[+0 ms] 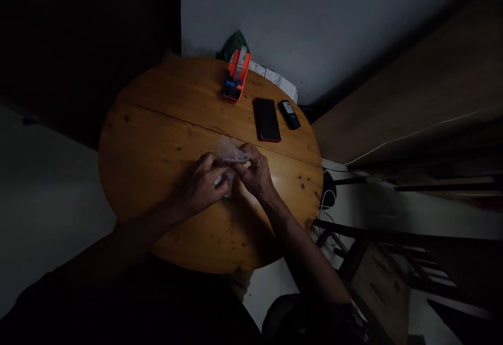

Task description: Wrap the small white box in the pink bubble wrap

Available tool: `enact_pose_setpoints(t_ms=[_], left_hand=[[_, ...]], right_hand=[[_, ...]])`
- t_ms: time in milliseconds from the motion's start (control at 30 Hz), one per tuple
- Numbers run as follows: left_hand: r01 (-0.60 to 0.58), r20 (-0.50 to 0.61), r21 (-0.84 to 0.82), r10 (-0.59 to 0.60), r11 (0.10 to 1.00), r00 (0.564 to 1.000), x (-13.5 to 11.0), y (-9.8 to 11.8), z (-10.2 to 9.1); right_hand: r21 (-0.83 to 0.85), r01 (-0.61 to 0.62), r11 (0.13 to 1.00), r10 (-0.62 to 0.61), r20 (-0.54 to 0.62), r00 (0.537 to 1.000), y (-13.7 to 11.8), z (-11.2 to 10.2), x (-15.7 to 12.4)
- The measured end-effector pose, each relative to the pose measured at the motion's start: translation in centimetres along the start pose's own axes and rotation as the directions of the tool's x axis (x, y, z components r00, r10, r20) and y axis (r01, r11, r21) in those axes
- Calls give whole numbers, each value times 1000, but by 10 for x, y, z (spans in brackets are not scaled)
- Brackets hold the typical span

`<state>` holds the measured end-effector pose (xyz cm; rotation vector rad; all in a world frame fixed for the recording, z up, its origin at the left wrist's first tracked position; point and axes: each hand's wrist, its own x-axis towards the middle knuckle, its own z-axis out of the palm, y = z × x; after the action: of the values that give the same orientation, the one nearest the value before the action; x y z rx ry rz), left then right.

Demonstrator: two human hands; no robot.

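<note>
Over the middle of the round wooden table (157,188), both of my hands hold a crinkled, clear plastic bag (229,151). My left hand (208,184) has its fingers curled round the bag's lower part, with some of the plastic showing below the thumb. My right hand (254,169) pinches the upper right edge between thumb and fingers. The bag's loose top sticks up between the two hands. Whether anything lies inside the plastic is too dark to tell.
Toward the back stand an orange tape dispenser (238,75), a dark phone (266,120) and a small black handset (289,114). Behind them lie printed paper (275,78) and a dark green bag (233,45) against the wall. A wooden chair (381,282) is at right.
</note>
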<state>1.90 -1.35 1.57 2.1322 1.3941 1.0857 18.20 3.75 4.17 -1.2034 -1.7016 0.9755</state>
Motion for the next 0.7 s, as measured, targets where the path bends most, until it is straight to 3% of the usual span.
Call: enact_pose_setpoints(t_ms=[167, 333, 433, 533, 700], left_hand=[[97, -19, 102, -95, 990, 995, -4, 3, -2], [199, -111, 68, -191, 978, 975, -6, 2, -3], [147, -83, 34, -144, 989, 986, -3, -1, -4], [44, 54, 9, -45, 999, 998, 2, -7, -10], [-151, 235, -67, 162, 986, 958, 1, -21, -33]], right_hand=[[-110, 66, 992, -63, 34, 997, -3, -2, -22], [-282, 278, 918, -220, 221, 950, -3, -9, -37], [-381, 435, 816, -310, 346, 885, -2, -14, -46], [-443, 524, 727, -362, 401, 841, 2, -15, -57], [-540, 506, 673, -331, 392, 858, 14, -6, -70]])
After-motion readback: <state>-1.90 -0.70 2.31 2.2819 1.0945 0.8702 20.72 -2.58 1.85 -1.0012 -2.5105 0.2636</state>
